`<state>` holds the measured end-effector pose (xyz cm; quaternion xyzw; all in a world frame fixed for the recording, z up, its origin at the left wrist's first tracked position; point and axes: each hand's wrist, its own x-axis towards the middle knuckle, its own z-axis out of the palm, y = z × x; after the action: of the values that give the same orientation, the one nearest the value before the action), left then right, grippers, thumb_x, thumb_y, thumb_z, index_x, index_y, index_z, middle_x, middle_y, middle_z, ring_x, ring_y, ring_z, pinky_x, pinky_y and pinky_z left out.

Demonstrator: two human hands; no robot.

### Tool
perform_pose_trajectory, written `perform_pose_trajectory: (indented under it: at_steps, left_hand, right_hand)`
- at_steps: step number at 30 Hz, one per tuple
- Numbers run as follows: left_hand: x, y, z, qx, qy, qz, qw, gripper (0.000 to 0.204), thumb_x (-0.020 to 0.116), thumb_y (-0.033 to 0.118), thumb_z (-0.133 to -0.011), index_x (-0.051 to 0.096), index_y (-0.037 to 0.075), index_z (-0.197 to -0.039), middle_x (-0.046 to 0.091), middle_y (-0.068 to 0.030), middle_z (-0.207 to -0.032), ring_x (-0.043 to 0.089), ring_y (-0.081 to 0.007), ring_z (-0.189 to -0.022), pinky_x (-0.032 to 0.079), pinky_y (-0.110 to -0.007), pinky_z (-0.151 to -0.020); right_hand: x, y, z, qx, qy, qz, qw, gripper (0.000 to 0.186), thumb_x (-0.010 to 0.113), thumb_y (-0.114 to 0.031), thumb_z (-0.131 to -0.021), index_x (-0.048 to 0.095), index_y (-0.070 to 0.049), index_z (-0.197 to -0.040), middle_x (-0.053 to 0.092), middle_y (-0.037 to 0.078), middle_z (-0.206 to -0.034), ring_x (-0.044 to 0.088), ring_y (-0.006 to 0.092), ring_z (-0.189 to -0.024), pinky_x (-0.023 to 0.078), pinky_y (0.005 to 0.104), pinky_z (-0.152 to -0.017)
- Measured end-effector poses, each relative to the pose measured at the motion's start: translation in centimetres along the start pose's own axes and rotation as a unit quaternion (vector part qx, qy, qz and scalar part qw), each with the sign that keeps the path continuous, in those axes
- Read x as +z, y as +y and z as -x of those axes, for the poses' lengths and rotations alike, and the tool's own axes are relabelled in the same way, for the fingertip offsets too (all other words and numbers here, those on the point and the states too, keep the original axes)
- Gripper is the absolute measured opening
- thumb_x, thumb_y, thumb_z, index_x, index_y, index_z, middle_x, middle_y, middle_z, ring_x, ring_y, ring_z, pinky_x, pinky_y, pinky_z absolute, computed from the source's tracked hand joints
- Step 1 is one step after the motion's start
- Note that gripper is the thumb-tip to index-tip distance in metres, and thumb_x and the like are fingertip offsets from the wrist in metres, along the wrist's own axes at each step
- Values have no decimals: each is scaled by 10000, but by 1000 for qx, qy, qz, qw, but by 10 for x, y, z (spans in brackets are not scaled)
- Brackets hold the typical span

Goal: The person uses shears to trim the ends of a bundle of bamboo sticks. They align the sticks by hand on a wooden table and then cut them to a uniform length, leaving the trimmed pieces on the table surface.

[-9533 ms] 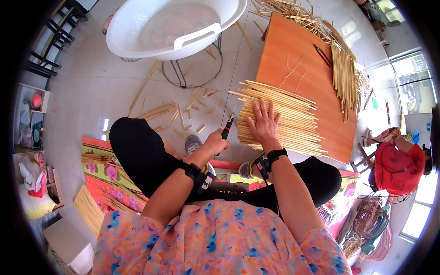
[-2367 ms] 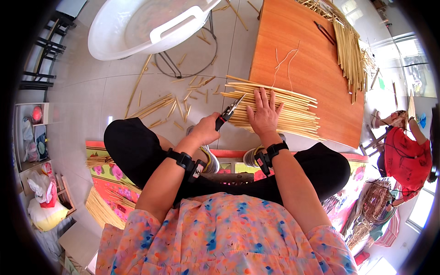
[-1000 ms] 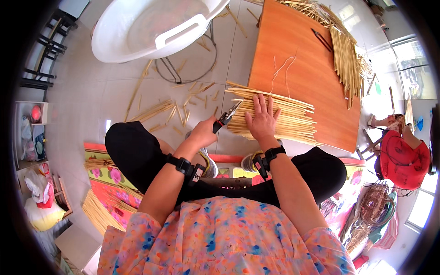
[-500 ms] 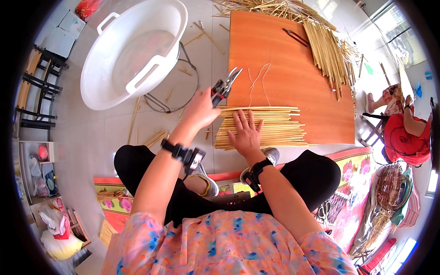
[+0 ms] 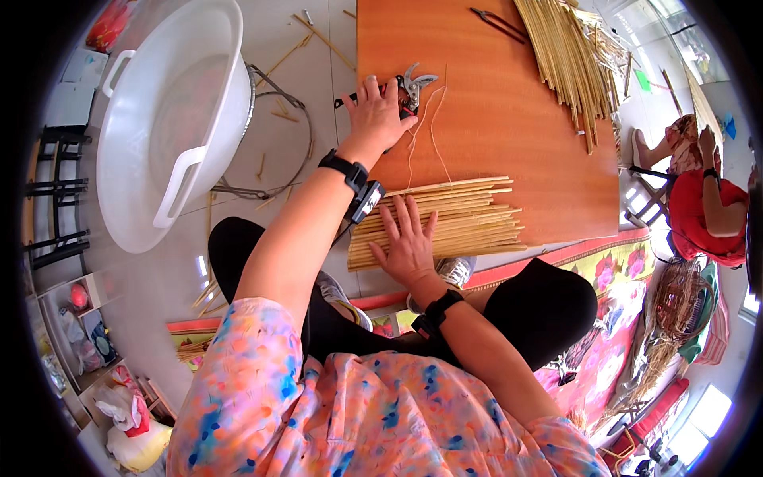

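My left hand [image 5: 372, 119] is over the left part of an orange-brown board, loosely around a pair of pruning shears [image 5: 410, 89] with dark handles. The metal blades are spread and point away to the right; the palm and fingers partly cover the handles. My right hand [image 5: 408, 246] lies flat, fingers apart, on a mat of straw-coloured stalks [image 5: 469, 213] laid side by side along the board's near edge. Two thin pale cords [image 5: 434, 131] run from the mat's far edge up onto the board.
The board [image 5: 509, 135] bears a pile of long stalks [image 5: 566, 67] and dark tongs [image 5: 499, 24] at its far right. A large white tub [image 5: 171, 119] stands left, beside a wire ring stand [image 5: 306, 147]. Another person in red [image 5: 703, 215] sits at the right; a basket [image 5: 675, 306] is nearby.
My left hand has moved forward and right with the pruning shears, from beside the board to over it. My right hand stays on the stalks. The view has shifted.
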<state>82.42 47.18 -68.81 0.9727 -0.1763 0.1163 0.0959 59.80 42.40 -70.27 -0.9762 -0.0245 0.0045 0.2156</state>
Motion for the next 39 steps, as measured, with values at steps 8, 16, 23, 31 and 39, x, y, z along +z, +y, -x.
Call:
perform_pose_trajectory:
  at_steps: [8,16,23,31,39]
  left_hand:
    - [-61,18,67,-23,-349,144,926,282,635,322,-817,660,43,-780,658,-130,-779,634,-305,-747,491,-400,-650]
    - [-28,9,79,-26,-228,257,939,138,589,196,-839,634,66,-835,649,-140,-803,616,-337,-797,485,-434,-676]
    - [-28,5,84,33,-186,312,931,117,611,153,-828,599,37,-827,631,-141,-767,599,-326,-737,463,-404,-645]
    - [-40,-3,80,63,-235,355,903,122,576,174,-836,582,52,-829,625,-132,-763,593,-324,-750,457,-390,-646]
    - [-31,1,79,59,-214,316,922,141,505,204,-867,562,81,-830,630,-113,-740,599,-332,-721,448,-423,-600]
  right_hand:
    - [3,6,-1,-13,38,-40,998,695,666,-388,-756,425,-71,-1326,294,185,-1441,224,364,-1375,171,679,-1019]
    - [4,10,-1,2,111,-94,989,799,671,-283,-733,303,-39,-1399,204,184,-1498,155,422,-1386,167,622,-1066]
    - [-1,4,-5,39,106,-93,989,855,659,-275,-729,240,-52,-1439,195,138,-1516,132,420,-1392,164,597,-1079]
    - [6,2,-9,83,94,-35,992,877,624,-332,-771,163,-28,-1453,200,142,-1514,121,421,-1395,151,575,-1078]
    - [8,-4,-12,120,64,7,991,851,582,-402,-808,162,-50,-1460,208,122,-1515,93,407,-1405,111,587,-1082]
